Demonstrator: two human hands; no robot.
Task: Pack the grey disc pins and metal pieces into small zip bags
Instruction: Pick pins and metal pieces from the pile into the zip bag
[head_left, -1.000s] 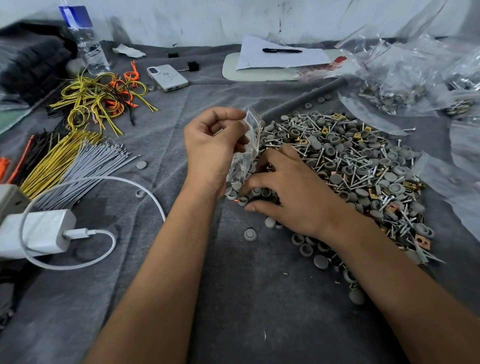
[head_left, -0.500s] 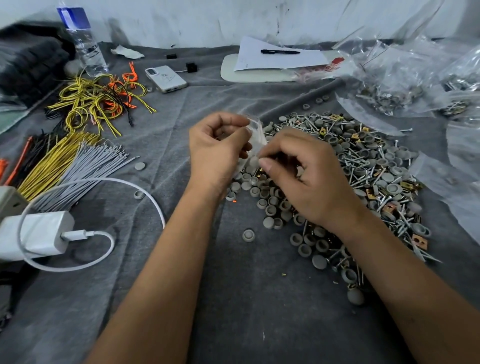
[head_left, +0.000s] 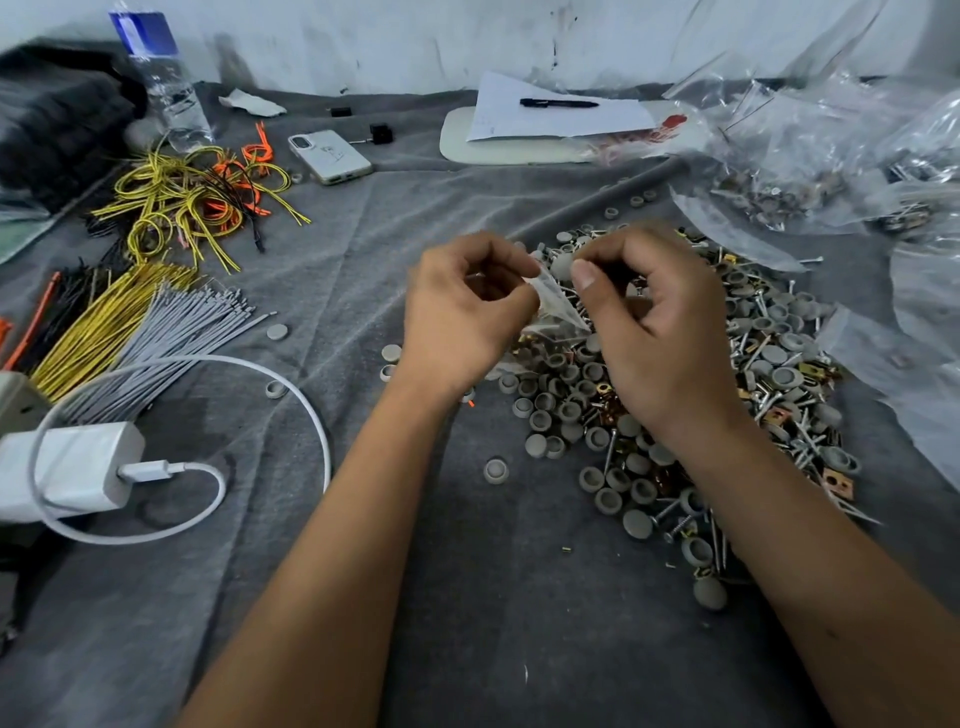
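Near foreground: grey cloth (head_left: 493, 597). Centre: left hand (head_left: 462, 312) and right hand (head_left: 660, 332), fingers curled, pinching small zip bag (head_left: 553, 306) between them, directly above near edge of pile of grey disc pins and metal pieces (head_left: 753, 374). Beyond: phone (head_left: 330, 157), paper sheet (head_left: 550, 117).

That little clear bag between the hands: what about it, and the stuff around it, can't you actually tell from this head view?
- Small zip bag: whether its mouth is open or sealed; the left hand and right hand cover it, and motion blurs it.
- Its contents: count unreadable, too small and blurred.
- Right hand's grip: whether the fingertips hold a piece, hidden by curled fingers.
- Pile of parts: partly hidden under the right hand.
- Plastic bags: cut off by the right edge.
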